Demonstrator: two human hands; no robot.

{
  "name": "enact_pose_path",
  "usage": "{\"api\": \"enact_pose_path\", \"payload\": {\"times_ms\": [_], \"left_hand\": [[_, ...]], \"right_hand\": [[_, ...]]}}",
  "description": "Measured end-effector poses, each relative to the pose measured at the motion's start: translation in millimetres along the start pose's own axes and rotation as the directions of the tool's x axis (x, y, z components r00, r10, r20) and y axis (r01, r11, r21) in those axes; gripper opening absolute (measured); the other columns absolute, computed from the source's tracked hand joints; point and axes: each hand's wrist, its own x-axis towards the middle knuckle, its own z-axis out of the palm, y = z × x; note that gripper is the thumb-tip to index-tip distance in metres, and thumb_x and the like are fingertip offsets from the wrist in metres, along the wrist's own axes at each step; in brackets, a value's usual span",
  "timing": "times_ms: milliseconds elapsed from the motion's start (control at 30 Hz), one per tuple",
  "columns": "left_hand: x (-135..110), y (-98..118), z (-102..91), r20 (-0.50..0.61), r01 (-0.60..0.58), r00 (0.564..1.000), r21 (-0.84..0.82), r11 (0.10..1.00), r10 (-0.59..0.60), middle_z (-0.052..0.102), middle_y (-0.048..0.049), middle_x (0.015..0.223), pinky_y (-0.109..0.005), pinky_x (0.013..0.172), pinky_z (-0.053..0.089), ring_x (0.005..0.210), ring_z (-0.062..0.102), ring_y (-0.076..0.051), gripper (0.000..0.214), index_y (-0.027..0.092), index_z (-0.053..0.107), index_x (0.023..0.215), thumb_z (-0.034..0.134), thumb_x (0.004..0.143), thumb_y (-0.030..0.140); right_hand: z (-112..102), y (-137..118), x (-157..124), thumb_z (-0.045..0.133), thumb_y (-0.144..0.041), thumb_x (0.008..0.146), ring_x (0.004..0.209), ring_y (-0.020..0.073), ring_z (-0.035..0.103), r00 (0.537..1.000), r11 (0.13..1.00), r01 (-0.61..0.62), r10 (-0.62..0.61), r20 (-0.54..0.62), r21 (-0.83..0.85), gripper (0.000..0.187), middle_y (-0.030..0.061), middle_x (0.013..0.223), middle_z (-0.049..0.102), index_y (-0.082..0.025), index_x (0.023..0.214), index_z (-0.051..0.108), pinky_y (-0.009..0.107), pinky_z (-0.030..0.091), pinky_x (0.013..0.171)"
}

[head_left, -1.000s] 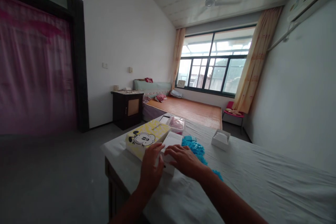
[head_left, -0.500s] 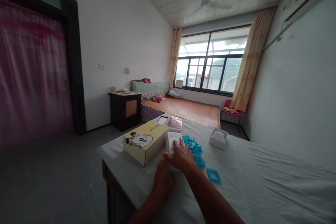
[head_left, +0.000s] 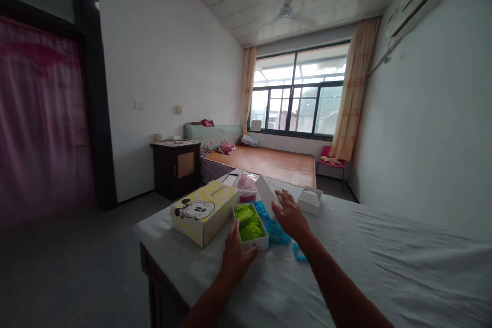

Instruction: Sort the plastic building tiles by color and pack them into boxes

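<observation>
A small white box (head_left: pixel 263 244) full of bright green plastic pieces (head_left: pixel 249 223) stands uncovered on the cloth-covered table. My left hand (head_left: pixel 236 253) grips its near left corner, thumb along the front and fingers at the side. Just right of it, my right hand (head_left: pixel 288 210) holds the white box lid (head_left: pixel 266 193), tilted up on edge. Blue interlocking plastic pieces (head_left: pixel 279 234) lie in a heap beside the box, partly hidden by the lid and my right hand. A blue ring of pieces (head_left: pixel 299 252) sits nearer me, partly behind my right wrist.
A yellow and white cartoon carton (head_left: pixel 203 215) stands left of the white box. Behind are a clear container with pink contents (head_left: pixel 248 184) and a dark-edged flat item (head_left: pixel 231 179). Another open white box (head_left: pixel 310 201) is at the right. Beyond the table is a bed (head_left: pixel 265 161).
My right hand has lifted the lid off the white box and moved it right, exposing the green pieces. My left hand stays at the box. The view has shifted slightly.
</observation>
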Motion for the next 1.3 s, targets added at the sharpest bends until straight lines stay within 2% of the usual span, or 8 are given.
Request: {"api": "enact_pose_path", "payload": {"times_ms": [233, 367, 567, 700, 967, 1100, 1200, 1300], "left_hand": [[25.5, -13.5, -31.8, 0.107, -0.023, 0.994, 0.0, 1.0, 0.023, 0.047, -0.0139, 0.134, -0.044, 0.106, 0.029, 0.127, 0.039, -0.03, 0.06, 0.016, 0.046, 0.127, 0.055, 0.07, 0.033], [32.4, -15.9, -35.7, 0.001, 0.032, 0.999, 0.01, 0.999, -0.032, 0.046, -0.0154, 0.133, -0.043, 0.107, 0.028, 0.127, 0.038, -0.028, 0.063, 0.012, 0.039, 0.13, 0.053, 0.071, 0.028], [20.0, 0.2, -12.6, -0.069, 0.073, 0.996, 0.253, 0.965, -0.057, 0.024, -0.0194, 0.143, -0.046, 0.103, 0.032, 0.133, 0.023, -0.034, 0.101, 0.014, 0.017, 0.14, 0.069, 0.06, 0.047], [23.3, 0.8, -8.1, -0.079, 0.044, 0.997, 0.357, 0.933, -0.017, 0.026, -0.0201, 0.139, -0.048, 0.1, 0.034, 0.129, 0.029, -0.035, 0.097, 0.015, 0.019, 0.14, 0.07, 0.061, 0.041], [29.7, -6.6, -20.1, -0.175, 0.077, 0.984, 0.248, 0.966, -0.033, 0.04, -0.015, 0.115, -0.049, 0.094, 0.04, 0.113, 0.044, -0.034, 0.096, 0.012, 0.021, 0.14, 0.069, 0.061, 0.04], [29.9, 22.2, -32.1, -0.132, -0.16, 0.968, 0.317, 0.935, 0.211, 0.042, -0.0139, 0.118, -0.051, 0.094, 0.039, 0.113, 0.044, -0.032, 0.087, 0.019, 0.025, 0.139, 0.065, 0.063, 0.029], [39.1, 44.6, -36.5, -0.06, -0.364, 0.903, 0.422, 0.83, 0.426, 0.038, -0.0166, 0.126, -0.053, 0.099, 0.032, 0.121, 0.035, -0.034, 0.087, 0.016, 0.025, 0.139, 0.063, 0.061, 0.023], [52.5, 56.8, -36.8, 0.055, -0.501, 0.839, 0.467, 0.729, 0.542, 0.036, -0.0162, 0.131, -0.052, 0.102, 0.028, 0.125, 0.031, -0.034, 0.088, 0.017, 0.021, 0.141, 0.06, 0.062, 0.018]], "right_hand": [[-10.4, 86.0, -40.0, 0.037, -0.039, 0.085, 0.119, 0.0262, 0.044, 0.98, 0.985, -0.06, 0.028, -0.195, -0.16, 0.046, 0.008, 0.139, 0.041, -0.023, 0.128, 0.044, 0.044, 0.04, 0.093], [-2.5, 113.3, -63.4, 0.037, -0.041, 0.085, 0.108, 0.0272, 0.05, 0.963, 0.951, -0.126, 0.05, -0.265, -0.281, 0.047, 0.0039, 0.143, 0.035, -0.026, 0.129, 0.042, 0.042, 0.046, 0.082], [6.5, 137.3, -73.3, 0.036, -0.042, 0.084, 0.109, 0.0274, 0.048, 0.969, 0.94, -0.163, 0.095, -0.23, -0.299, 0.05, 0.0025, 0.143, 0.035, -0.025, 0.13, 0.042, 0.041, 0.047, 0.082], [6.2, 146.0, -75.1, 0.037, -0.043, 0.083, 0.107, 0.0271, 0.049, 0.973, 0.943, -0.198, 0.156, -0.172, -0.266, 0.05, 0.0033, 0.141, 0.038, -0.024, 0.129, 0.044, 0.041, 0.046, 0.083], [2.1, 144.0, -76.6, 0.039, -0.043, 0.082, 0.109, 0.0277, 0.047, 0.968, 0.942, -0.236, 0.206, -0.142, -0.241, 0.051, 0.0032, 0.14, 0.04, -0.023, 0.128, 0.046, 0.039, 0.044, 0.084], [4.6, 141.4, -77.9, 0.041, -0.044, 0.081, 0.11, 0.0275, 0.046, 0.977, 0.942, -0.209, 0.187, -0.107, -0.264, 0.05, 0.0032, 0.141, 0.039, -0.024, 0.127, 0.047, 0.04, 0.044, 0.083], [5.0, 140.7, -78.5, 0.041, -0.044, 0.081, 0.112, 0.0275, 0.045, 0.98, 0.94, -0.199, 0.184, -0.081, -0.278, 0.05, 0.0031, 0.142, 0.038, -0.025, 0.127, 0.047, 0.04, 0.044, 0.082], [4.3, 141.1, -78.4, 0.043, -0.044, 0.081, 0.112, 0.0269, 0.044, 0.98, 0.939, -0.199, 0.188, -0.065, -0.279, 0.05, 0.0035, 0.142, 0.038, -0.025, 0.127, 0.047, 0.04, 0.043, 0.083]]}}
